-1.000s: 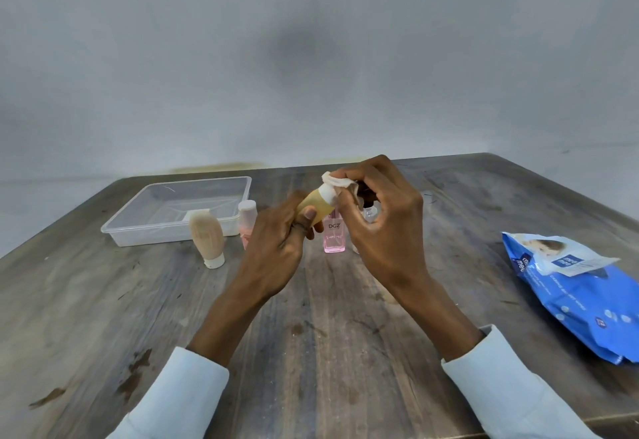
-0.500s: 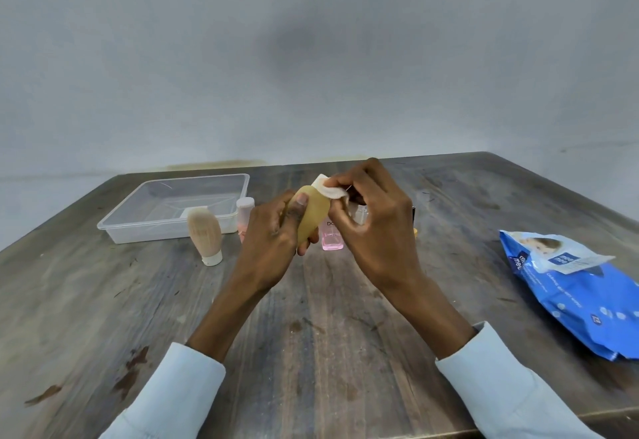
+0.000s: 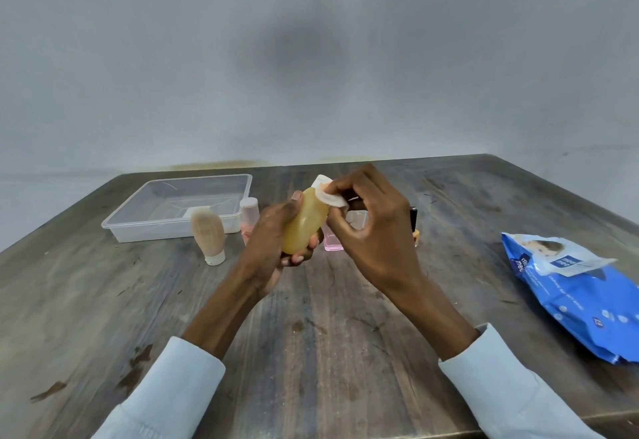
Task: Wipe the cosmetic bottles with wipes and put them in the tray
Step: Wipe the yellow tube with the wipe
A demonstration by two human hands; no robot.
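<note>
My left hand (image 3: 273, 241) grips a yellow cosmetic bottle (image 3: 306, 222) above the table's middle, its white cap end tilted up and away. My right hand (image 3: 373, 231) pinches a small white wipe (image 3: 332, 198) against the bottle's upper part near the cap. A clear plastic tray (image 3: 179, 207) sits at the far left. In front of it stand a beige tube (image 3: 208, 233) on its white cap and a pale pink bottle (image 3: 249, 217). A pink glass bottle (image 3: 332, 243) is partly hidden behind my hands.
A blue wipes packet (image 3: 581, 290) lies at the right with its flap lifted. A dark bottle with an orange base (image 3: 414, 227) and a clear item (image 3: 358, 219) stand behind my right hand. The wooden table (image 3: 311, 335) ends just beyond the tray at a grey wall.
The yellow bottle has turned more upright in my left hand, showing more of its body. My right hand has slid the wipe from the cap down onto the bottle's shoulder.
</note>
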